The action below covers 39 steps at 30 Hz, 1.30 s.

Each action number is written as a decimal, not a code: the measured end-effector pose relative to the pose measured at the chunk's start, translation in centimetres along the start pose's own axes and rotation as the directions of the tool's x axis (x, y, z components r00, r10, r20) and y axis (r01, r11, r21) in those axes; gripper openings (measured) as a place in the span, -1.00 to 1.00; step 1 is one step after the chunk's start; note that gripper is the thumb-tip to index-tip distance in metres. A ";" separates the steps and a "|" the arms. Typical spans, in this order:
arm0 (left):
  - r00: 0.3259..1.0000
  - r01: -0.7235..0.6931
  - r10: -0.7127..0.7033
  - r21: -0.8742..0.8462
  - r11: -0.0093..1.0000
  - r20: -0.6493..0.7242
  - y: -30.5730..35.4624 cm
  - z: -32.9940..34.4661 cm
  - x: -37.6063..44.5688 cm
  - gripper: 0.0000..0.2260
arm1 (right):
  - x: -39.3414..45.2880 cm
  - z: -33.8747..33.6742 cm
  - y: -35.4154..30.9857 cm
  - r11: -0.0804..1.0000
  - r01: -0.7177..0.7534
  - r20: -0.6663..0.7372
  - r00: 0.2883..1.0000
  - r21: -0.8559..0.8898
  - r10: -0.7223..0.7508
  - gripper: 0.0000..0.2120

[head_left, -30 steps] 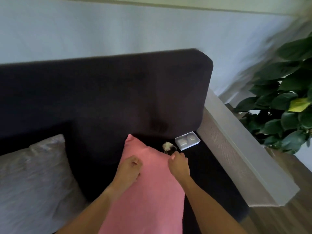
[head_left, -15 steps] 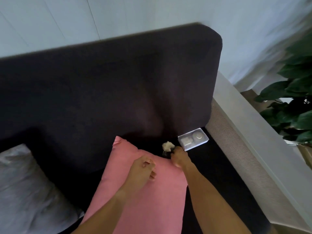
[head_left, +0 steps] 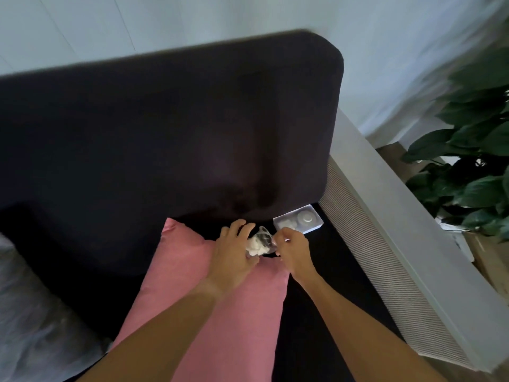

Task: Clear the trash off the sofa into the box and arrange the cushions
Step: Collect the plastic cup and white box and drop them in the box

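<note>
Sofa (head_left: 165, 139) | crumpled white wad (head_left: 257, 246) in clear wrap | both hands touching

A cushion (head_left: 220, 312) lies on the sofa (head_left: 165, 133) seat, its far corner toward the backrest. Just beyond its far right corner sits a crumpled wad of trash (head_left: 257, 244), between the left hand (head_left: 234, 252) and the right hand (head_left: 293, 249). Behind the right hand, a small tray (head_left: 298, 219) rests in the seat's corner against the armrest (head_left: 385, 244). A second cushion (head_left: 33, 326) lies at far left; a plant (head_left: 473, 147) stands beyond the armrest.
</note>
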<state>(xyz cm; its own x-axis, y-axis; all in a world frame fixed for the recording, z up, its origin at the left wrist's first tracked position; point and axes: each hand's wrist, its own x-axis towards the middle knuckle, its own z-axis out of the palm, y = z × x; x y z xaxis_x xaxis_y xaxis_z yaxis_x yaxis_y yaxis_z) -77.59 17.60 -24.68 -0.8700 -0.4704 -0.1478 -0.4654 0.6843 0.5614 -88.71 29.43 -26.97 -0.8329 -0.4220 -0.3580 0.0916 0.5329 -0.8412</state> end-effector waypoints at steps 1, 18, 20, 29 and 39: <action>0.999 -0.034 0.034 0.046 0.998 -0.001 0.2 0.1 0.4 -0.52 | 0.2 -0.2 0.0 1.000 -0.012 0.044 0.999 0.029 0.010 -0.78; 0.957 0.154 -0.253 -0.491 0.858 -0.142 -0.2 0.1 0.8 -0.88 | 6.3 -0.9 5.7 0.864 -0.208 0.039 0.967 -0.459 0.253 -0.45; 0.956 0.155 -0.259 -0.512 0.845 -0.138 -0.4 0.1 0.6 -0.89 | 6.6 -0.8 5.8 0.828 -0.192 -0.001 0.974 -0.527 0.225 -0.55; 0.951 0.150 -0.280 -0.596 0.789 -0.132 0.4 -0.3 -0.2 -0.90 | 4.6 -2.0 5.8 0.809 -0.110 -0.121 0.991 -0.578 0.048 -0.73; 0.909 0.184 -0.415 -0.844 0.504 -0.050 -0.6 -3.9 -3.3 -0.88 | -0.3 -4.2 -2.2 0.990 0.140 0.058 0.988 0.029 -0.141 -0.81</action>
<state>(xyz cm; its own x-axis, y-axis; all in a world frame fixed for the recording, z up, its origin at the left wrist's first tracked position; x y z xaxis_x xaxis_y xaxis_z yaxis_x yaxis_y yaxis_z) -73.79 16.57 -21.39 -0.5893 -0.7390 -0.3265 -0.2570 -0.2117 0.9429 -90.91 31.44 -23.26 -0.8044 -0.5348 -0.2586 -0.0101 0.4474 -0.8943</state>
